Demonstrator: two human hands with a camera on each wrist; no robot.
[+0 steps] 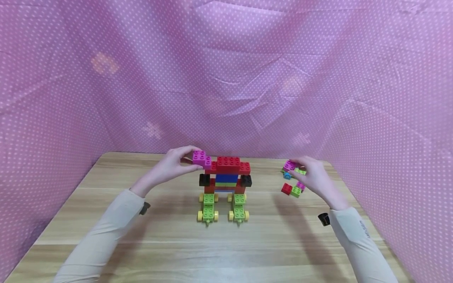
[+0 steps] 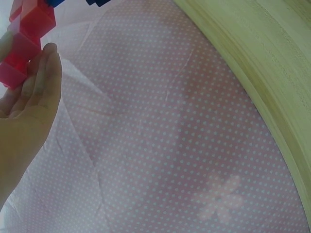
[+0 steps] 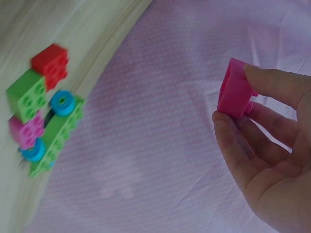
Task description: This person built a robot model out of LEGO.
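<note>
On the wooden bench [image 1: 177,236], hemmed on three sides by pink dotted cloth [image 1: 226,70], stands a brick figure [image 1: 226,184] — red top, blue middle, black side pieces, two green wheeled feet. The left hand [image 1: 175,165] pinches a magenta brick [image 1: 201,158] at the upper left corner of the figure, touching its red top row; the left wrist view shows the fingers [image 2: 43,77] pressed against pink-red bricks. Over to the right, well apart from the figure, the right hand [image 1: 315,177] holds a pink brick [image 3: 234,88] between thumb and fingertips, just above a small heap of loose pieces [image 1: 293,184] — a red brick [image 3: 50,64], a green brick [image 3: 26,95], and a green plate with blue wheels [image 3: 56,127]. Nothing lies between the figure and the heap.
</note>
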